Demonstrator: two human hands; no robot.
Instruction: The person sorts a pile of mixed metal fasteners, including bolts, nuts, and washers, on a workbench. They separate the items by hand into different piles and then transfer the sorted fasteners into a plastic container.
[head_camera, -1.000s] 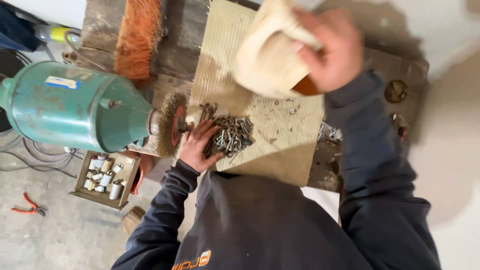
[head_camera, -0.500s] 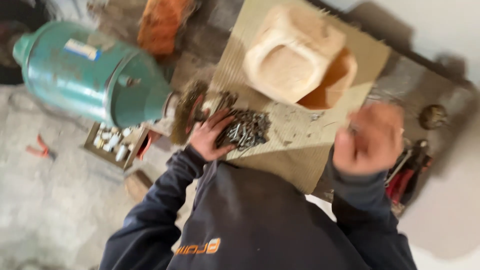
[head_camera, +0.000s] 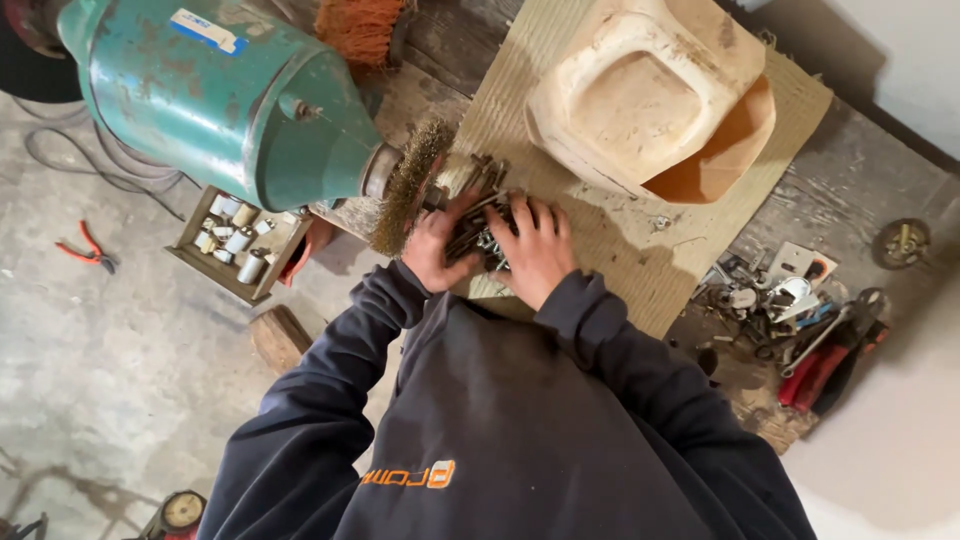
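Observation:
A heap of dark metal bolts and screws lies on a sheet of brown cardboard on the workbench. My left hand cups the heap from the left, fingers curled over it. My right hand presses on it from the right, fingers spread across the pieces. A cut-open cream plastic jug with an orange inside rests on the cardboard beyond the heap, no hand touching it.
A teal bench grinder with a wire brush wheel stands just left of my left hand. An orange brush lies behind. Loose tools crowd the bench's right end. On the floor sit a box of small cylinders and red pliers.
My right hand set the cream jug down on the cardboard, came down and now rests on the heap of bolts beside my left hand, which stayed there.

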